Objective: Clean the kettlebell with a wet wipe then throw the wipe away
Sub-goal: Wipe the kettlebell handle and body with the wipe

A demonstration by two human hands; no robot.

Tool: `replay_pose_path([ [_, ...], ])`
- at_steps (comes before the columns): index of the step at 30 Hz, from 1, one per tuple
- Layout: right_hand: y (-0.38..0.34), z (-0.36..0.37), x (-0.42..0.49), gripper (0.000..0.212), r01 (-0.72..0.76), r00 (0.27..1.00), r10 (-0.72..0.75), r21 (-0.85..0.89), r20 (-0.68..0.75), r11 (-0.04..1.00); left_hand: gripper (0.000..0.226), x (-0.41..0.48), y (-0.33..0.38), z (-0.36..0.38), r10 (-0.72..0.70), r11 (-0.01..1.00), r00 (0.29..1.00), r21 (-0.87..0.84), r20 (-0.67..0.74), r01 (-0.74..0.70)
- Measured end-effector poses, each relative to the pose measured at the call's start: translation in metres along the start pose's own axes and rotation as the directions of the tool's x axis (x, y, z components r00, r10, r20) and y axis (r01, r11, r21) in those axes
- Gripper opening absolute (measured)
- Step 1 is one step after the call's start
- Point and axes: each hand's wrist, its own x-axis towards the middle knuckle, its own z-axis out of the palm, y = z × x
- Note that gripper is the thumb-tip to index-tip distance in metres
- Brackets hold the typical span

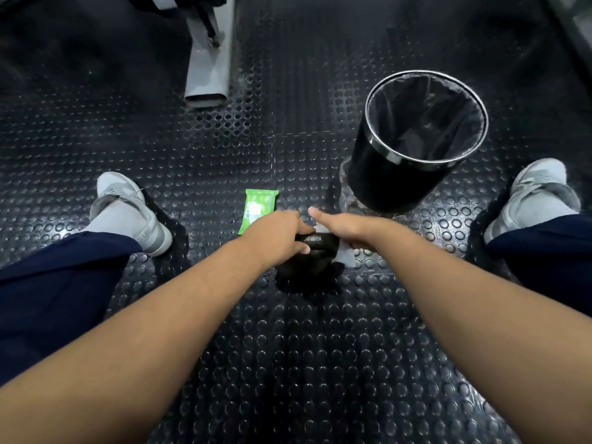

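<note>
Studded black rubber floor (198, 149), gym-like. Left hand (275, 233) grips the kettlebell (307, 267) handle; right hand (349, 227) presses a white wet wipe (347, 256) on its right side, thumb out. Kettlebell sits centre, btwn the feet. Green wipes pack (258, 209) just left-far; lined bin (416, 139) far right. Risk: wipe snags or slips off, bell tips w/ a loose grip. Pack text too small to read.

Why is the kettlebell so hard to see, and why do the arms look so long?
Head view: the black kettlebell sits in dim light on a black floor, half hidden by the left hand and melting into its own shadow; the white wipe under the right hand stands out. The wide-angle lens stretches the arms toward the edges.
</note>
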Motion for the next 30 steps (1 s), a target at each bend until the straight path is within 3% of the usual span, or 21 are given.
replay_pose_path([
  [3, 0.004, 0.005, 0.006, 0.093, -0.016, 0.998, 0.010, -0.094, -0.059, 0.995, 0.046, 0.000, -0.001, 0.002, 0.008, 1.000, 1.000, -0.002, -0.008, -0.008],
  [8, 0.000, -0.006, -0.006, 0.096, 0.007, 1.000, -0.008, -0.086, -0.008, 0.996, 0.048, 0.001, -0.004, 0.003, 0.012, 1.000, 1.000, 0.010, -0.004, -0.011],
  [12, -0.016, -0.017, -0.019, 0.094, 0.016, 1.000, -0.015, -0.206, 0.006, 0.978, 0.047, 0.001, -0.001, 0.001, 0.007, 1.000, 1.000, 0.005, 0.010, -0.007],
  [16, -0.011, -0.005, -0.008, 0.096, -0.002, 1.000, 0.001, -0.225, -0.008, 0.974, 0.039, 0.000, 0.003, -0.001, 0.012, 1.000, 1.000, 0.010, 0.010, -0.012],
  [22, 0.003, -0.007, -0.004, 0.101, -0.018, 1.000, 0.019, -0.161, 0.004, 0.987, 0.047, 0.000, -0.001, 0.000, -0.007, 1.000, 1.000, -0.016, 0.026, 0.007],
  [30, -0.016, -0.006, -0.014, 0.097, -0.029, 0.999, 0.035, -0.292, 0.016, 0.956, 0.032, 0.004, 0.006, 0.000, 0.031, 1.000, 0.999, -0.002, 0.029, -0.031],
])
